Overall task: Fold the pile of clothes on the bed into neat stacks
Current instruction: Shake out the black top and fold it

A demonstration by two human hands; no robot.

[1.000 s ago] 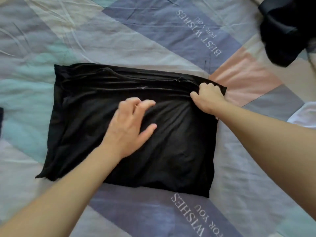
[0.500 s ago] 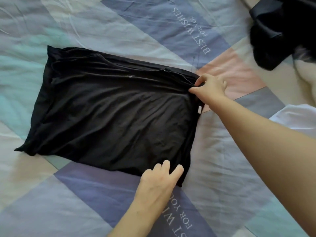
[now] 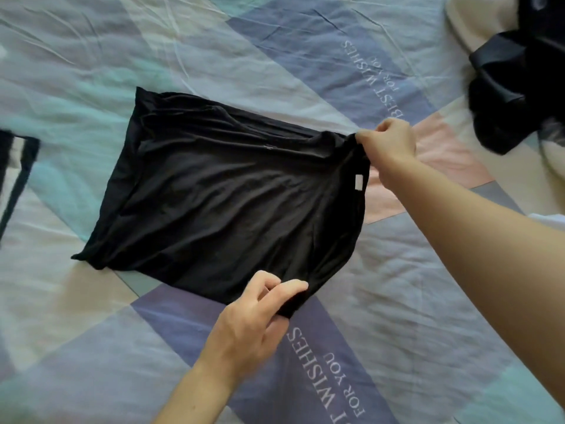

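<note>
1. The garment [image 3: 232, 203], black and already partly folded into a rough rectangle, lies flat on the bed [image 3: 91, 347] near its middle, on the patchwork cover.
2. The step in hand looks like the next fold: the right-hand edge of the garment is to be lifted and carried over to the left edge.
3. To do it well, both corners should rise together and level, so the edge stays taut and straight; slack between the hands would leave a crease across the middle.
4. The fabric is thin and limp, so it should be laid down edge to edge and then smoothed flat, not dropped.
5. The ripples along the far edge want pressing out, or the stack will sit lumpy.
6. The left hand [image 3: 253, 319] is nearly closed, thumb and fingers pinching the near right corner of the garment.
7. The right hand [image 3: 388, 142] is curled into a loose fist, gripping the far right corner, which is slightly raised off the bed.
8. A small white tag [image 3: 450, 182] shows on the right edge between the two hands.
9. More dark clothes [image 3: 519, 87] lie unfolded at the far right corner of the bed, and a striped piece [image 3: 15, 172] at its left edge.
</note>
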